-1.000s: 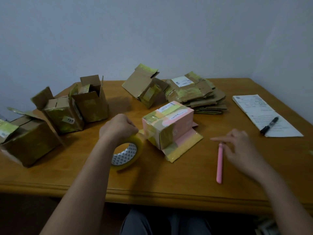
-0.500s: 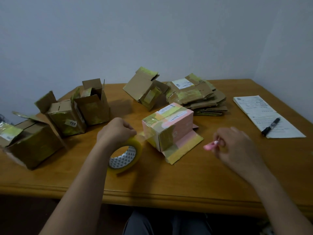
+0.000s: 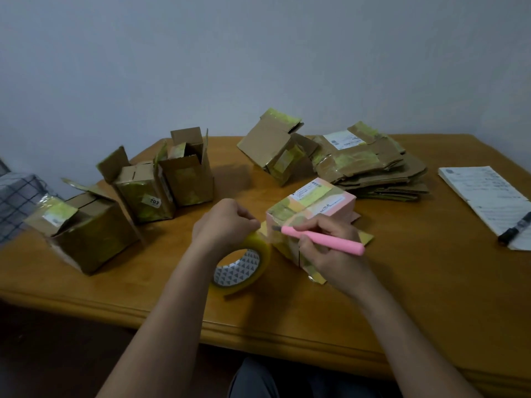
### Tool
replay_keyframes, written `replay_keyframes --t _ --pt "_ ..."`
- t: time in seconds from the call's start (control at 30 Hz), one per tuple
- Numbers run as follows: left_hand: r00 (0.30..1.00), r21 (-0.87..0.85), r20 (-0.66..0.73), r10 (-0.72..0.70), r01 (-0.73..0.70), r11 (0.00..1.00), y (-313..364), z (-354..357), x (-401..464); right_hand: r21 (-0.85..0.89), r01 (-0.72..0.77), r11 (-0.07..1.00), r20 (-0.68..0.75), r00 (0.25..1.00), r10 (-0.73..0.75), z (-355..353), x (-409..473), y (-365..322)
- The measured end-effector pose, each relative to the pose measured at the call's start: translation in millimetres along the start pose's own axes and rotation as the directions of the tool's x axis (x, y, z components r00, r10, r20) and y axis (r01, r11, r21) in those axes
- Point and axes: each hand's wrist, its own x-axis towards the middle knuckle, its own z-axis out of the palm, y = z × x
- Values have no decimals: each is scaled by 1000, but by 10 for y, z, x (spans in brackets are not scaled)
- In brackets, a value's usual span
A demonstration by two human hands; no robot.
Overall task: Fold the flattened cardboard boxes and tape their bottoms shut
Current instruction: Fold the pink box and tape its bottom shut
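Your left hand (image 3: 222, 225) is curled into a fist over the top of the tape roll (image 3: 242, 267), gripping it; the roll stands on edge on the wooden table (image 3: 416, 297), just left of the pink box (image 3: 310, 216). Your right hand (image 3: 330, 251) grips the pink cutter (image 3: 321, 239) like a pen, fingers wrapped round its middle, blade end pointing left at the box's near-left corner, right where the tape strip runs from roll to box. Can't tell if the blade actually touches the tape. Pink box sits centre table, tilted, with yellowish tape patches and white labels on top; one flap lies flat on the table on its right side. Far left: three folded brown boxes, the nearest one (image 3: 86, 234) at the left edge with a flap up, the next (image 3: 143, 196) carrying a "203" sticker, and the third (image 3: 186, 173) upright with open top flaps, touching the second. Far centre: one more brown box (image 3: 273, 150) tipped over, leaning by the stack of flattened boxes (image 3: 370, 168). Far right: a paper sheet (image 3: 482, 196) with a black marker (image 3: 515, 228) lying on its near end.
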Motion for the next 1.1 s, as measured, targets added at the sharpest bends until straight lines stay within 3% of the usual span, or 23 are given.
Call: replay_keyframes --t 0.2,0.4,0.63,0.87,0.97,1.1 --pt "1000 -13 0 9 -9 1000 -62 7 21 83 -84 993 -17 996 85 58 10 2" --pt "1000 -1 -1 6 -6 1000 -49 -2 11 97 -113 989 -128 984 125 169 35 -23" --pt "1000 -38 16 13 -13 999 -32 -16 -5 -57 -126 990 -12 992 126 191 46 -40" --pt "1000 -144 19 18 -15 989 -104 -67 -81 184 -284 941 -224 920 322 133 83 -21" --pt "1000 -168 7 20 -18 986 -128 -82 -121 156 -241 958 -229 934 273 229 102 -54" --pt "1000 -193 -17 23 -26 981 -142 -77 -161 14 -203 979 -126 971 203 312 96 -65"
